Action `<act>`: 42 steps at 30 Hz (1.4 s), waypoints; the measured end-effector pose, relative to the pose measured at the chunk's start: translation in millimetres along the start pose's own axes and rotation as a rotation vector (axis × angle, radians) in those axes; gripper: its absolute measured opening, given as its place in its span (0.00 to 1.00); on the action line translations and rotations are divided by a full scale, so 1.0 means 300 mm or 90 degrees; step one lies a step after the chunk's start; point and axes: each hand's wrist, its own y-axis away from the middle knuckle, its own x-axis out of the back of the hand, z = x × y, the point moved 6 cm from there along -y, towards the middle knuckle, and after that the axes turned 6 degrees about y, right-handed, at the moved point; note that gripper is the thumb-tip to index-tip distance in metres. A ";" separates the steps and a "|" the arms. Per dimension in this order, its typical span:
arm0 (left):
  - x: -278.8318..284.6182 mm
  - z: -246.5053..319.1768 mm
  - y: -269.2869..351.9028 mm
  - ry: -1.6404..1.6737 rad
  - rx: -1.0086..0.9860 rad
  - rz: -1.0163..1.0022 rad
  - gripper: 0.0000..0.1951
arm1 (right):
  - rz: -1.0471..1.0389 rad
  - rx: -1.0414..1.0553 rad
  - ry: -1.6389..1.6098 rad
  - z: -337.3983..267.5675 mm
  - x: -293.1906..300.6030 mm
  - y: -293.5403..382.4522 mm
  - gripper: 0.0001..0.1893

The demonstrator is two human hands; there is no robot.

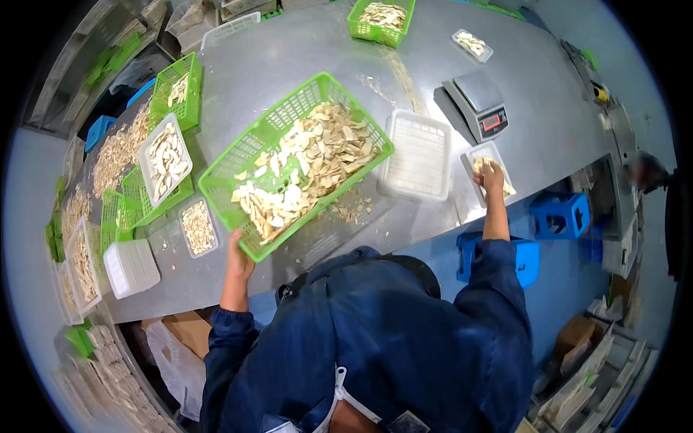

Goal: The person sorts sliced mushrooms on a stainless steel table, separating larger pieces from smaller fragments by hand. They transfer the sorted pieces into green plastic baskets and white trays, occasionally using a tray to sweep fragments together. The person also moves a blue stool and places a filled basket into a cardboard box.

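A large green plastic basket [254, 130] sits at an angle on the steel table before me, its near-left corner raised above the tabletop. My left hand [238, 257] grips that corner. Pale dried slices [330, 140] are heaped inside, mostly toward the basket's right end. To the right, my right hand [491, 176] is over a small clear plastic tray [477, 192] at the table edge. Its fingers are closed on pale slices [483, 161] there; the palm hides part of them. Between basket and tray lies a stack of shallow plastic trays [417, 154].
A digital scale [479, 103] stands beyond the right hand, near a filled tray [472, 44]. Another green basket [381, 24] is at the far side. Leftward are a tray of slices [165, 159], a tray of small pieces [198, 227] and stacked white trays [131, 268]. Blue stools [560, 215] stand right.
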 end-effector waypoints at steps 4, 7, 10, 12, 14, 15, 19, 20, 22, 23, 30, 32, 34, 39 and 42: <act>-0.068 -0.008 0.022 0.151 0.013 -0.004 0.34 | 0.090 0.058 0.091 0.050 0.101 -0.013 0.29; -0.025 -0.071 -0.134 -0.012 -0.088 0.011 0.34 | 0.071 0.103 0.077 -0.002 0.071 0.000 0.26; -0.098 -0.029 -0.115 -0.069 -0.125 -0.009 0.37 | 0.061 0.160 0.047 -0.155 0.027 0.100 0.22; -0.095 -0.027 -0.102 -0.105 -0.109 -0.004 0.40 | 0.070 0.309 0.079 -0.281 -0.022 0.186 0.21; -0.103 -0.027 -0.092 -0.118 -0.114 -0.021 0.41 | 0.019 0.463 -0.041 -0.465 -0.152 0.381 0.17; -0.112 -0.028 -0.096 -0.124 -0.117 -0.035 0.42 | -0.033 0.474 -0.032 -0.537 -0.225 0.482 0.16; -0.123 -0.050 -0.090 -0.134 -0.107 -0.055 0.44 | -0.297 0.683 0.066 -0.687 -0.552 0.721 0.15; -0.134 -0.057 -0.093 -0.138 -0.108 -0.065 0.44 | -0.213 0.716 0.120 -0.674 -0.616 0.704 0.15; -0.149 -0.057 -0.080 -0.132 -0.108 -0.080 0.44 | -0.199 0.629 0.262 -0.659 -0.781 0.677 0.17; -0.159 -0.062 -0.077 -0.136 -0.111 -0.079 0.44 | -0.258 0.506 0.352 -0.648 -0.853 0.680 0.20; -0.102 -0.082 -0.067 -0.089 -0.107 -0.043 0.40 | -0.280 0.926 0.242 -0.572 -1.029 1.138 0.19; -0.055 -0.072 -0.054 -0.084 -0.114 -0.015 0.39 | -0.497 0.767 0.389 -0.538 -1.069 1.082 0.20; -0.033 -0.055 -0.038 -0.088 -0.116 0.013 0.39 | -0.506 0.960 0.607 -0.501 -1.090 1.032 0.17; 0.057 -0.006 -0.029 -0.028 -0.086 0.055 0.37 | -0.330 0.767 0.234 -0.642 -0.886 0.927 0.13; 0.052 0.042 -0.015 0.060 -0.045 0.014 0.35 | -0.293 0.742 0.087 -0.755 -0.723 0.923 0.12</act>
